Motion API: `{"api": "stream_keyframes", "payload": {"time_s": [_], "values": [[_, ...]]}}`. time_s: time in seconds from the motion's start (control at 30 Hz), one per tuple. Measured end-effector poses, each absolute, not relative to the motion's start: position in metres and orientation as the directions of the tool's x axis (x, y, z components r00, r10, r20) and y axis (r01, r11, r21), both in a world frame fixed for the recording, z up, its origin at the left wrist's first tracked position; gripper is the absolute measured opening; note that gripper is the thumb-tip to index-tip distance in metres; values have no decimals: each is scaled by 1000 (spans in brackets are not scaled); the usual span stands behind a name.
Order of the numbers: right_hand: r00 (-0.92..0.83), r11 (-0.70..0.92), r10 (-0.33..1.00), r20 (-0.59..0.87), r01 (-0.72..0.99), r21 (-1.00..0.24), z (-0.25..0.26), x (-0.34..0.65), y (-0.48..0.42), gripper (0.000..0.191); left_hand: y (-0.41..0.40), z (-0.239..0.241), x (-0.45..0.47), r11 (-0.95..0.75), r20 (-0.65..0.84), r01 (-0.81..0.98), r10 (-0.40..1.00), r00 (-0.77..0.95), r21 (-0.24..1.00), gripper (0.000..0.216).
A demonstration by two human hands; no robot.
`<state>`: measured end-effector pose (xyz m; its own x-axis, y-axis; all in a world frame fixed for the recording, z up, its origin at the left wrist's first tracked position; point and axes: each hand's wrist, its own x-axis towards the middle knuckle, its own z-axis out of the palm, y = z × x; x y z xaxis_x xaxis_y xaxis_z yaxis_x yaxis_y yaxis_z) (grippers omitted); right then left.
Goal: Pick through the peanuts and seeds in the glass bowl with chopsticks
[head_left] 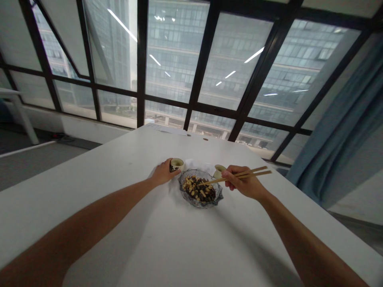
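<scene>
A glass dish (pixel 218 198) filled with light and dark beans or nuts sits on the white table (pixel 167 239). My left hand (pixel 163 173) is wrapped round a small cream cup (pixel 176 164) with a dark mark, just left of the dish. My right hand (pixel 243 184) grips a pair of wooden chopsticks (pixel 239 176), whose tips reach into the dish over the beans. A second small cream cup (pixel 219 170) stands behind the dish, beside my right hand. A white cloth or paper (pixel 196 164) lies behind the dish between the two cups.
The table's far edge runs close to a tall black-framed window (pixel 206 59). A blue curtain (pixel 338 135) hangs at the right. A small dark object (pixel 205 139) and some papers (pixel 163 128) lie near the far edge. Grey floor lies to the left.
</scene>
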<state>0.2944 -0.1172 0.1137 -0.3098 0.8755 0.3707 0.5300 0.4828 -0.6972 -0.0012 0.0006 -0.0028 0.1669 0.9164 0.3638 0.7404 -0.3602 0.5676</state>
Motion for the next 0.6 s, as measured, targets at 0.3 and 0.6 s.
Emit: {"api": "stream_keyframes", "payload": {"time_s": [0.3, 0.6], "values": [[-321, 493, 870, 374, 544, -679, 112, 289, -117, 57, -4, 5, 0, -341, 335, 781, 925, 179, 523, 62], [-298, 478, 878, 374, 509, -716, 111, 287, -117, 58, 1, -4, -1, -387, 390, 769, 900, 195, 509, 59]]}}
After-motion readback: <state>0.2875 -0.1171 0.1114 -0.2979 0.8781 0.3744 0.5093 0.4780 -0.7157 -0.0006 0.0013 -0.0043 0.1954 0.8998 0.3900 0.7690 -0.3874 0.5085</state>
